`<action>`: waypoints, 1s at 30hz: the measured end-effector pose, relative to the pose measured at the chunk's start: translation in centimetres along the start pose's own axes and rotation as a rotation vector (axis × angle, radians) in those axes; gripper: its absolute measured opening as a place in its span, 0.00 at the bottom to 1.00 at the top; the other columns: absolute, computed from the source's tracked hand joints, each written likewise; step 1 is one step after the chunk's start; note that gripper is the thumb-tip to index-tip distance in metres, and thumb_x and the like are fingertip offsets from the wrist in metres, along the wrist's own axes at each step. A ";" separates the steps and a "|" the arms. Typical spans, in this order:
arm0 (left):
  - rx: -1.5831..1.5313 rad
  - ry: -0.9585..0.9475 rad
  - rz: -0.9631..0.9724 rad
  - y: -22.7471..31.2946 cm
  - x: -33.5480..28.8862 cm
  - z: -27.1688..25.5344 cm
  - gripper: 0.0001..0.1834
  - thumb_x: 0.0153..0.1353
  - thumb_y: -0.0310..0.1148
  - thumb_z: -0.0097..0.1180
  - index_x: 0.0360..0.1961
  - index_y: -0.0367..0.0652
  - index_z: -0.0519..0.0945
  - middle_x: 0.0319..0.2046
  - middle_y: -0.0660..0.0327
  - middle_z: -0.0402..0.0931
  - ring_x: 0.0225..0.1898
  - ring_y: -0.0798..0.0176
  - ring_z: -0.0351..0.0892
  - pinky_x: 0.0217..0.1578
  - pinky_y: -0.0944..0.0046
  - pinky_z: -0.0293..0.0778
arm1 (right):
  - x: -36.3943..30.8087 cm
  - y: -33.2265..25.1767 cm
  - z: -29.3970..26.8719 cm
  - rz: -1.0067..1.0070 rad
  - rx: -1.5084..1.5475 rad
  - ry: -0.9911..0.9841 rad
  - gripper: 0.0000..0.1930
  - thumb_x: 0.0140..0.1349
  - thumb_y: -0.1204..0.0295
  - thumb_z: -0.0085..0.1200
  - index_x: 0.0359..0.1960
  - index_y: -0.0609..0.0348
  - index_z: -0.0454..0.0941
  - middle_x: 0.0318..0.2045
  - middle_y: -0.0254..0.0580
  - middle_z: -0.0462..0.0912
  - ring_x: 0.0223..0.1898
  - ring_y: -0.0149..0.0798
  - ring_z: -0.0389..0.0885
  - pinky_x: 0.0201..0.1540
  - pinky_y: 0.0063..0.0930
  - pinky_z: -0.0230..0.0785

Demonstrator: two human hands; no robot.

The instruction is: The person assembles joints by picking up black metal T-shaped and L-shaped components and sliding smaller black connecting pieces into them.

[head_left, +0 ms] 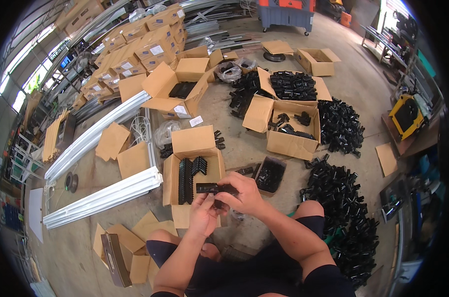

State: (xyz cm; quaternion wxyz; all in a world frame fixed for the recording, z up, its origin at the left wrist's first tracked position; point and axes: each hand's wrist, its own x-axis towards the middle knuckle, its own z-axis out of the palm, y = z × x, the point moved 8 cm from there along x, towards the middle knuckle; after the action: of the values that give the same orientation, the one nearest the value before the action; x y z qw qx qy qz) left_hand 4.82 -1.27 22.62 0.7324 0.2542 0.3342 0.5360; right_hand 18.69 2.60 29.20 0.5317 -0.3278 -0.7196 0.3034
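Both my hands are closed around a short black tubular fitting (pixel 207 187), held level at the centre of the view. My left hand (pixel 203 216) grips it from below with the fingertips. My right hand (pixel 244 193) wraps over its right end and hides part of it. Just beyond my hands stands an open cardboard box (pixel 169 183), with similar black fittings (pixel 185 180) lined up in rows inside. To the right of my hands is a shallow black tray (pixel 271 174) with dark contents I cannot make out.
Loose black fittings (pixel 336 198) form a large heap at my right. Further off are an open box (pixel 293 144) of fittings and another box (pixel 184 104). Long white profiles (pixel 105 197) lie at left. A flattened carton (pixel 135 242) is near my left knee.
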 end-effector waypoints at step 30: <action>0.530 0.078 0.355 3.1 -2.4 0.3 0.40 0.62 0.14 0.60 0.73 0.36 0.56 0.49 0.57 0.80 0.50 0.66 0.81 0.52 0.66 0.77 | -2.1 -0.7 1.4 0.150 -0.042 0.050 0.15 0.66 0.69 0.57 0.52 0.60 0.80 0.32 0.50 0.85 0.31 0.48 0.86 0.36 0.36 0.77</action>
State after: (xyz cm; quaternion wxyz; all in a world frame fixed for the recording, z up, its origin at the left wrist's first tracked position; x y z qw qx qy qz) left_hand 2.61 -2.70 25.57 0.5225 0.4698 0.4404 0.5589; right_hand 17.68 0.40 28.19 0.5184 -0.3994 -0.6855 0.3190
